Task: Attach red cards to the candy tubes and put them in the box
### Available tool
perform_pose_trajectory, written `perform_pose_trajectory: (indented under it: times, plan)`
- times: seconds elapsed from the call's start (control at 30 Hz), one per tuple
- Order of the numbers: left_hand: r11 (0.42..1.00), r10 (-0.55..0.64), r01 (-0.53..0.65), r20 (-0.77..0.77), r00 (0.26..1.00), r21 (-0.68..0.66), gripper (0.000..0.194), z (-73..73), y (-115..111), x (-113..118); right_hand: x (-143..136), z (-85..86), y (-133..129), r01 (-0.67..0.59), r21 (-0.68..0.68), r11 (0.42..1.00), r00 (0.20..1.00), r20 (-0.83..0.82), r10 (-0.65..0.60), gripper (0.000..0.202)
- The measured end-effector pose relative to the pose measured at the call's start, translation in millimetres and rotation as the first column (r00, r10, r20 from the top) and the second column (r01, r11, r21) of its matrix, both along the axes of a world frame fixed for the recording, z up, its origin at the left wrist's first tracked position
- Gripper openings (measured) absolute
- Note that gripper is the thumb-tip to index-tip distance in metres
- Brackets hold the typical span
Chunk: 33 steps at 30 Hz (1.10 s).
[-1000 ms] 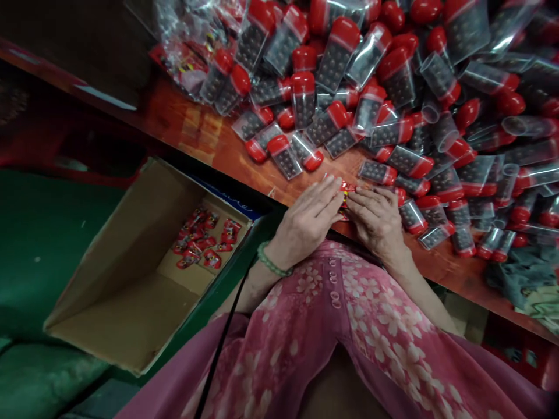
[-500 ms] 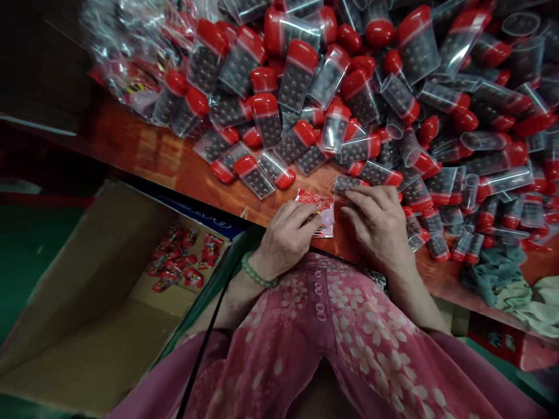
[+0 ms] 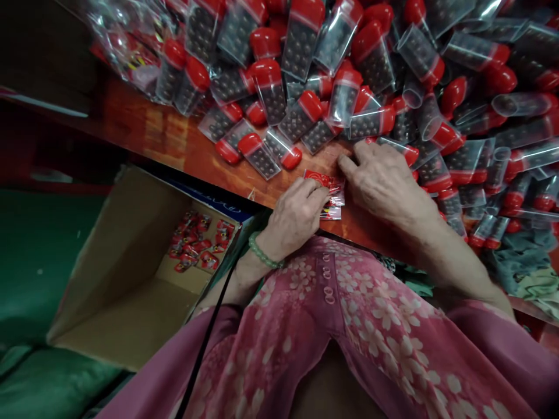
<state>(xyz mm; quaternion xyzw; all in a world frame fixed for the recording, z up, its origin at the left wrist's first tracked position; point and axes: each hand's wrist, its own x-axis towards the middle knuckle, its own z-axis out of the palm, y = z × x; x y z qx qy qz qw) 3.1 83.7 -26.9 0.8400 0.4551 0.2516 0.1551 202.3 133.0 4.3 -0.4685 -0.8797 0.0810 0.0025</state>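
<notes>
Red packet (image 3: pixel 335 191) sat in the left hand's (image 3: pixel 294 215) curled grip, seemingly being steadied; the loosely bent right hand (image 3: pixel 384 180), hold unclear, needed a light pinch.

Left hand (image 3: pixel 297 214) curled, right hand (image 3: pixel 386 181) arched; apart

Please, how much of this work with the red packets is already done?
Apparently done: several red packets lie in the open carton. In hand: the left hand is on red printed wrapping; the right hand is beside the bead-filled containers. Probably left: that wrapping, and perhaps the many containers. The final total cannot be told.
</notes>
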Motion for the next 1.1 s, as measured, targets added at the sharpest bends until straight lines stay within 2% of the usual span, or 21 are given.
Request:
perform_pose_trajectory:
  times: [0.1,0.2,0.27,0.3,0.37,0.43,0.47,0.53,0.63,0.77,0.9,1.1]
  plan:
    - [0.999,0.050,-0.051,0.163,0.985,0.000,0.023,-0.2,2,1,15,5.8,3,0.032,0.055,0.998,0.996,-0.090,-0.027,0.026]
    - [0.990,0.133,-0.105,0.424,0.896,-0.089,0.013,1.2,4,2,36,17.8,-1,0.118,0.166,0.979,0.967,-0.242,-0.075,0.038]
    - [0.985,0.166,-0.114,0.523,0.836,-0.131,0.011,3.7,5,1,47,24.5,-10,0.200,0.223,0.954,0.897,-0.434,-0.087,0.042]
    - [0.984,0.172,-0.116,0.546,0.820,-0.135,0.012,5.3,5,1,50,26.5,-17,0.272,0.204,0.940,0.822,-0.557,-0.117,0.042]
    - [0.985,0.165,-0.112,0.558,0.813,-0.129,0.012,8.6,5,0,51,27.3,-30,0.410,0.081,0.909,0.597,-0.777,-0.200,0.038]
    - [0.988,0.149,-0.101,0.555,0.819,-0.115,0.012,11.4,4,-2,47,25.0,-44,0.474,-0.067,0.878,0.374,-0.887,-0.270,0.035]
    - [0.990,0.137,-0.093,0.554,0.821,-0.107,0.012,12.6,4,-2,44,23.3,-50,0.476,-0.122,0.871,0.309,-0.904,-0.295,0.033]
    - [0.993,0.113,-0.074,0.564,0.818,-0.092,0.011,14.7,2,-3,39,19.8,-60,0.436,-0.181,0.881,0.265,-0.910,-0.318,0.031]
    - [0.995,0.090,-0.046,0.594,0.799,-0.088,0.009,17.7,0,-4,37,15.6,-69,0.368,-0.239,0.899,0.308,-0.881,-0.360,0.029]
    - [0.996,0.059,-0.012,0.575,0.816,-0.085,0.010,20.4,-3,-6,40,15.8,-70,0.287,-0.210,0.935,0.460,-0.826,-0.326,0.029]
    - [0.999,0.015,0.009,0.513,0.858,-0.044,0.012,18.3,-6,-8,41,26.9,-67,0.124,-0.161,0.979,0.589,-0.782,-0.203,0.035]
    - [0.998,-0.031,0.047,0.358,0.933,-0.037,0.014,18.4,-11,-11,40,44.9,-61,0.004,-0.255,0.967,0.748,-0.641,-0.172,0.034]
